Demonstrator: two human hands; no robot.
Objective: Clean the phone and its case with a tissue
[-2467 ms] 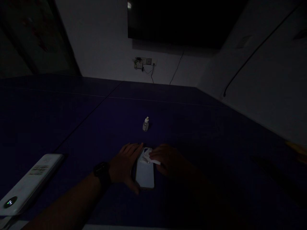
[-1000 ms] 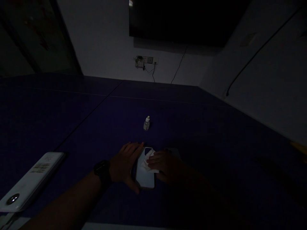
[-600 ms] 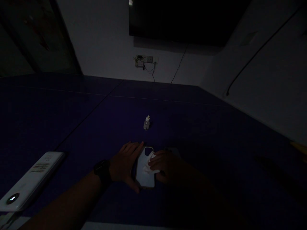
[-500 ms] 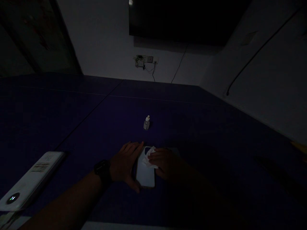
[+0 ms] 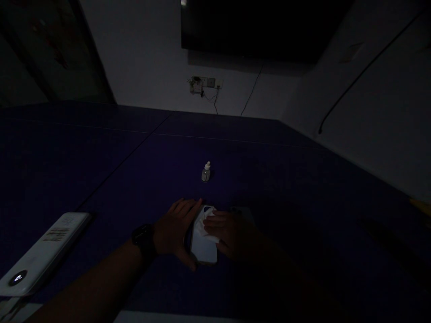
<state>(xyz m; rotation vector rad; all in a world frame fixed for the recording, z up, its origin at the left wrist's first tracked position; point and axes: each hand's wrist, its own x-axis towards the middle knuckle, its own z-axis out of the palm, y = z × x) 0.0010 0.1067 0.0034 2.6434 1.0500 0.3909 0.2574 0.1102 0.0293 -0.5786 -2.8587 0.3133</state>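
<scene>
A smartphone (image 5: 206,253) lies on the dark blue tabletop with its pale back up. A dark camera patch shows at its far end. My left hand (image 5: 177,226), wearing a black watch (image 5: 143,235), is spread along the phone's left side. Its thumb and forefinger hold the phone at the near and far left corners. Under the fingers of my right hand (image 5: 229,231) is a crumpled white tissue (image 5: 202,224), pressed flat on the phone's upper back. A small dropper bottle (image 5: 205,172) with a white cap stands upright beyond the phone.
At the left lies a white power bank (image 5: 47,251) with a lit display. A dark flat object (image 5: 245,213) is partly hidden behind my right hand. Wall sockets (image 5: 205,84) with cables and a large dark screen (image 5: 262,27) are at the back. The room is dim.
My right hand has shifted slightly left and down with the tissue across the phone's back. My left hand, the phone and the bottle stay in place.
</scene>
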